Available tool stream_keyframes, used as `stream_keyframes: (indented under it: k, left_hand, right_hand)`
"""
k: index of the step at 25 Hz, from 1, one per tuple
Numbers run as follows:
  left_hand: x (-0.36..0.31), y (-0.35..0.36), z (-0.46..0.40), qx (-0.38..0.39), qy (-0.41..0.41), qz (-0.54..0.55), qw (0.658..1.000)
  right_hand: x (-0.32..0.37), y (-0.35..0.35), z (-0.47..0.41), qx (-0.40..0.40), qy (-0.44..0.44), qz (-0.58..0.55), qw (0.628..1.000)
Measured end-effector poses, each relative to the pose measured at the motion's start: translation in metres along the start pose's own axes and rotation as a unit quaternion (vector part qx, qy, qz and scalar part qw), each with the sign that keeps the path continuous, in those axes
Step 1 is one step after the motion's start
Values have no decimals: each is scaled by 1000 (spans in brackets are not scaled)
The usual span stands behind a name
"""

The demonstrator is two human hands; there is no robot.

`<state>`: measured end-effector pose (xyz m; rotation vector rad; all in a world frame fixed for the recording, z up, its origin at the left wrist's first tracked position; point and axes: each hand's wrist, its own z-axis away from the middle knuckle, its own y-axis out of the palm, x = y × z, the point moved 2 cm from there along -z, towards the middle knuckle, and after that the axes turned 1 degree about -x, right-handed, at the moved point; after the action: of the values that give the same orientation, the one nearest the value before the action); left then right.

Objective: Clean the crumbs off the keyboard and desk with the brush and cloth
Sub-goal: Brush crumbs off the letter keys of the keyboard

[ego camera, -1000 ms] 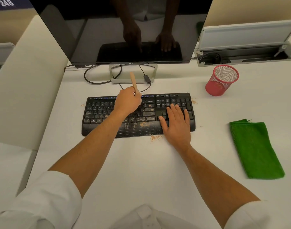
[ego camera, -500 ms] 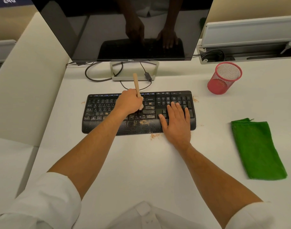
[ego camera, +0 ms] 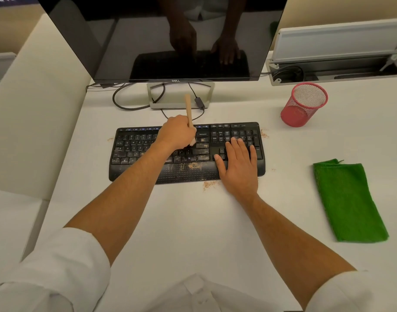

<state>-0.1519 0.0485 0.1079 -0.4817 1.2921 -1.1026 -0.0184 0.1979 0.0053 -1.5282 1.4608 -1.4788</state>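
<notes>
1. While the head view covers the whole desk (ego camera: 193, 221), the black keyboard (ego camera: 136, 149) lies near its middle, just in front of the monitor stand (ego camera: 181, 105).
2. Left hand (ego camera: 178, 132): fingers curled round the wooden handle of the brush (ego camera: 188, 109). The handle stands nearly upright and rises above the knuckles toward the monitor (ego camera: 170, 37). The pale bristle end shows below the hand and touches the keys left of the backspace key.
3. Right hand (ego camera: 239, 165): laid flat on the right part of the keyboard, fingers straight and slightly spread. The fingertips lie on the number pad, the palm covers the wrist rest, and the thumb points left beside the arrow keys. It grips nothing.
4. Crumbs (ego camera: 193, 165): a tan patch sits on the wrist rest between the two hands, with specks on the keys above it. A second patch lies on the desk against the front edge of the keyboard. Smaller traces lie on the desk off the right rear corner and off the left end.
5. Cloth (ego camera: 348, 201): green, folded into a long strip, flat on the desk, well to the right of the keyboard and apart from both hands.
6. Mesh cup (ego camera: 305, 104): red, standing behind the cloth, to the right of the keyboard.
7. White sleeves (ego camera: 57, 266) are pushed up both forearms.
</notes>
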Motion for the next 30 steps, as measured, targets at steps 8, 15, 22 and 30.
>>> stream_keyframes:
  k: [8,15,22,30]
  left_hand:
    - [-3,10,-1,142,-84,28,986]
    - [-4,6,0,-53,28,53,997]
    - [1,16,4,29,98,-6,995]
    - [-13,-5,1,146,6,-45,988]
  right_hand:
    - [0,-1,0,5,1,4,1000]
    - [-1,1,0,-1,1,3,1000]
    - [-2,1,-1,9,0,2,1000]
    - [-2,0,0,-1,-3,1,1000]
